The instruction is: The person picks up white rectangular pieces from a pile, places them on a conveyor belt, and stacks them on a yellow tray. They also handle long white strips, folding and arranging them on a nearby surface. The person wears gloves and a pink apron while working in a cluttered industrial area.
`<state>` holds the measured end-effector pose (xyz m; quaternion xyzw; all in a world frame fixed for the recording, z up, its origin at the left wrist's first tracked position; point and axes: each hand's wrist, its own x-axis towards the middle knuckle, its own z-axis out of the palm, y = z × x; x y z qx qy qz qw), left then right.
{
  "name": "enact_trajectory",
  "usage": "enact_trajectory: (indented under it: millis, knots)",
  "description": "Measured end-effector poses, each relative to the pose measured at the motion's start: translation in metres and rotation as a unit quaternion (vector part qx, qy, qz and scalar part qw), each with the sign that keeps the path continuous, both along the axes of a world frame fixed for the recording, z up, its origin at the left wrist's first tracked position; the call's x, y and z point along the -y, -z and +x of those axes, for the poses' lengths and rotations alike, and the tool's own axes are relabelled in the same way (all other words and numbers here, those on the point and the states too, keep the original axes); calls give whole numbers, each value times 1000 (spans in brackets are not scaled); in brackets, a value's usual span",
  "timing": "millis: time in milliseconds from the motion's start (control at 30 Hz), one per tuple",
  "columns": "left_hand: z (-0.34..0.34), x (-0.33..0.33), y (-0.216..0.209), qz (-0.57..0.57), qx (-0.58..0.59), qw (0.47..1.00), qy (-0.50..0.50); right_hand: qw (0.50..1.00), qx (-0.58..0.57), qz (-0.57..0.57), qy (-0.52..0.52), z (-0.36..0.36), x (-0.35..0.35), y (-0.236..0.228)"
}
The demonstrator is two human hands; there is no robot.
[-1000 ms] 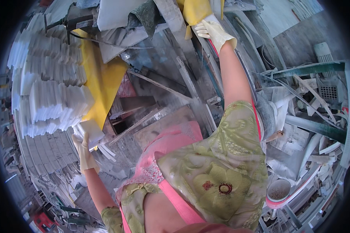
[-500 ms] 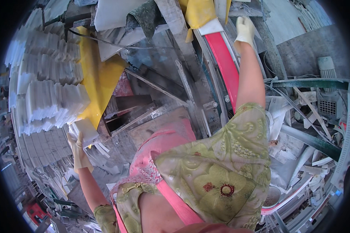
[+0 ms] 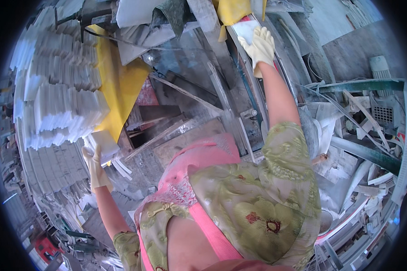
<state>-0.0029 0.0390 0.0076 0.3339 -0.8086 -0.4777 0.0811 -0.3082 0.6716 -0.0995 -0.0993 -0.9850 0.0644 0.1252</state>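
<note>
My left hand (image 3: 95,168), in a pale cream glove, is at the near end of the stacked tiles. Its fingers and thumb grip a small block of white stone tiles (image 3: 106,144); some fingers are hidden behind it. My right hand (image 3: 260,45), in a matching glove, reaches to the far end of a long narrow machine bed. The fingers are stretched out and lie over a white tile (image 3: 245,30) on this bed. Yellow sheeting (image 3: 233,11) hangs just beyond that tile.
Tall rows of white tiles (image 3: 68,106) stand at the left, beside a yellow sheet (image 3: 120,97). Wooden boards (image 3: 190,95) and a dark metal frame lie between my arms. At the right are a green metal bar (image 3: 357,86), a motor (image 3: 380,74) and broken stone pieces.
My right hand has moved left from beside the machine bed onto the white tile, its fingers now spread. The pink-red strip on the bed is now mostly covered. My left hand stays at the tiles.
</note>
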Motion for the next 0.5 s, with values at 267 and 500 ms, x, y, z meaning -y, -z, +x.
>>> enact_trajectory:
  millis: [267,500]
  knots:
    - [-3,-41,-23,15,2,1000,-22,991,28,91,-91,153,-34,-22]
    - [1,-49,-29,8,5,1000,-23,967,-78,-241,-29,171,-80,-38]
